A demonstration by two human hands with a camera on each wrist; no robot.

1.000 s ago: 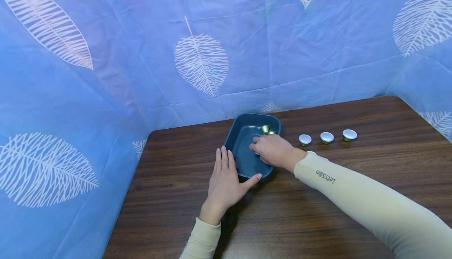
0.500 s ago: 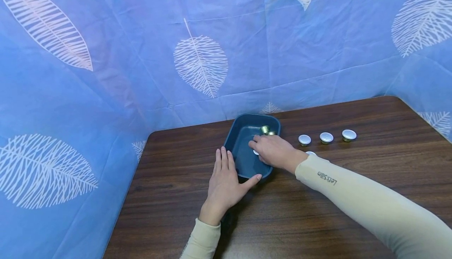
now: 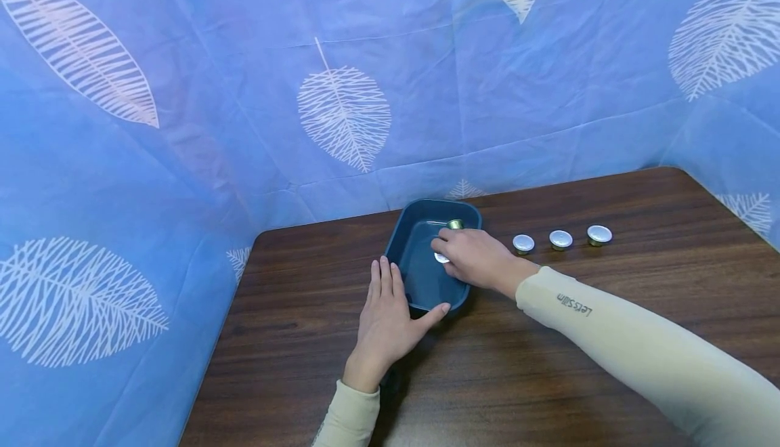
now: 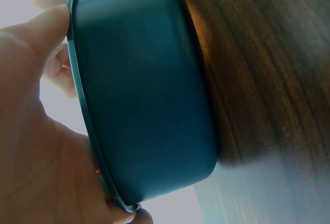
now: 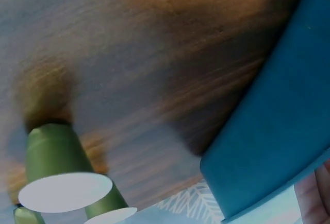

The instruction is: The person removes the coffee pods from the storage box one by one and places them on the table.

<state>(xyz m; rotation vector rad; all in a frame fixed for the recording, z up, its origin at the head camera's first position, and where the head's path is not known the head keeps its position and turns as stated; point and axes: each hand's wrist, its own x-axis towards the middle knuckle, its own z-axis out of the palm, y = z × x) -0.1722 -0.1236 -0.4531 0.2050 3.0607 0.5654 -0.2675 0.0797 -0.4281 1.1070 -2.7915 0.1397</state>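
Note:
In the head view, a dark teal oblong tray (image 3: 420,284) stands near the table's back edge. My left hand (image 3: 385,318) rests against its near left side, fingers straight along the rim and thumb on the near rim; the left wrist view shows the thumb touching the tray wall (image 4: 139,90). My right hand (image 3: 475,257) reaches over the tray's right side and pinches a coffee capsule (image 3: 441,258), its pale lid showing below the fingers. Another gold-green capsule (image 3: 455,224) lies at the tray's far end, partly hidden by that hand.
Right of the tray, a row of pale-lidded capsules stands on the wooden table (image 3: 292,338): a near one (image 3: 523,244), a middle one (image 3: 560,240) and a far right one (image 3: 600,235). Green capsules (image 5: 62,167) also show in the right wrist view. A blue leaf-patterned cloth (image 3: 244,129) hangs behind.
My right hand has lifted slightly, and more of the pinched capsule's lid shows. The sleeve now covers a capsule lid seen earlier beside the wrist. My left hand keeps its place on the tray.

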